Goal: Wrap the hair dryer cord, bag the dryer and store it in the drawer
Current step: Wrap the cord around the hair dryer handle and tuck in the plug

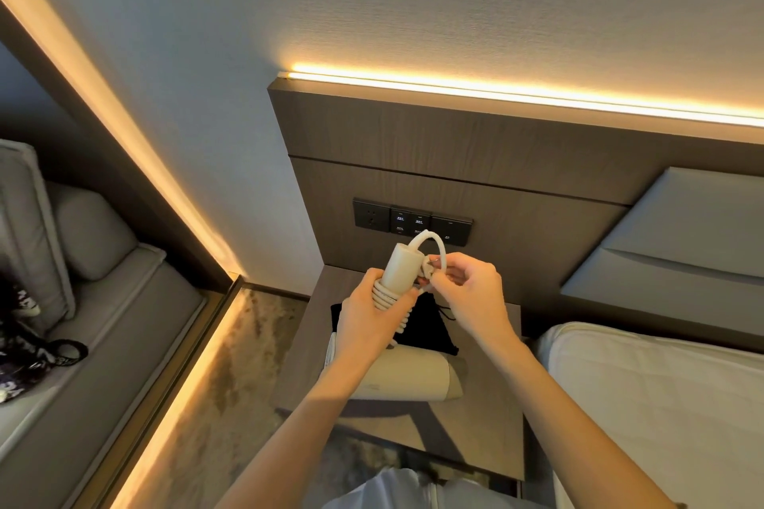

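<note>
We finish wrapping: our left hand (368, 322) clamps the coiled cream cord (388, 295) on the cream plastic hair dryer (407, 378), our right hand (471, 293) pinches the plug at three o'clock, needing tucking before bagging.

both forearms are bare from the lower frame edge up to the wrists, with no sleeves, watch, bracelet or strap on either one. the left hand (364, 322) and the right hand (475, 293) wear no gloves, and no rings show on the fingers (448, 260) that face the camera. the nails that can be seen are short and plain; finer detail is too small to tell. at the bottom edge, between the two arms, a patch of light, whitish-grey garment (397, 490) shows, soft and slightly creased, with a seam or fold running down its middle. whether it is a shirt or trousers cannot be told from here.
</note>
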